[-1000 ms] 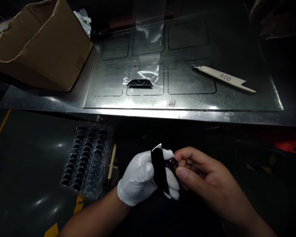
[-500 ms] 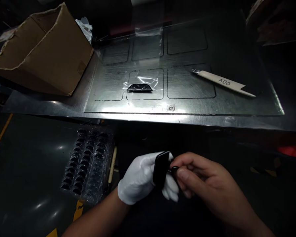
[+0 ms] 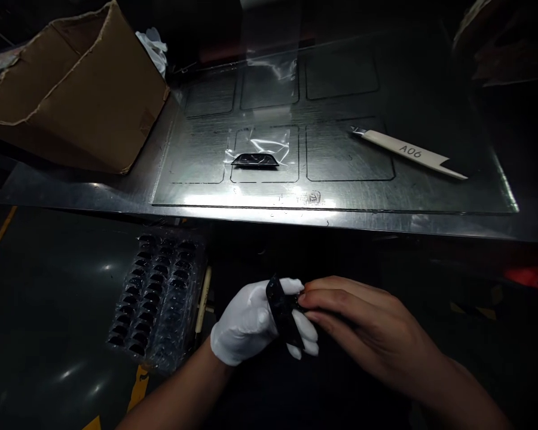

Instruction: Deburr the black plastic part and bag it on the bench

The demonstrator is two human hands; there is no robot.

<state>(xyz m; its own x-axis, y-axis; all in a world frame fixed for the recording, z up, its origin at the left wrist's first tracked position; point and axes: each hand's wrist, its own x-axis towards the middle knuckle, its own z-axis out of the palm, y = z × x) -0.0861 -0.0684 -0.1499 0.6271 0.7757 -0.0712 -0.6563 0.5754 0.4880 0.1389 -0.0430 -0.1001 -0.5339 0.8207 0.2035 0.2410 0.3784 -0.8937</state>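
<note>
My left hand [image 3: 251, 322], in a white glove, grips a flat glossy black part [image 3: 282, 316] below the table's front edge. My bare right hand [image 3: 363, 334] presses its fingertips against the right side of that part; whatever small piece it pinches is hidden by the fingers. A clear blister tray [image 3: 156, 295] with several rows of small black parts lies to the left of my hands. On the metal plate [image 3: 341, 191] above, another black part [image 3: 254, 160] lies in a clear plastic bag.
A torn cardboard box [image 3: 76, 89] stands at the table's back left with a white cloth [image 3: 155, 45] behind it. A cream tool marked A06 [image 3: 407, 152] lies on the plate at right. A light stick [image 3: 202, 298] rests beside the tray. Yellow floor markings show at lower left.
The black part has been turned in my left hand and sits lower. My right hand has flattened over its right side, and the small black ring seen earlier is now covered.
</note>
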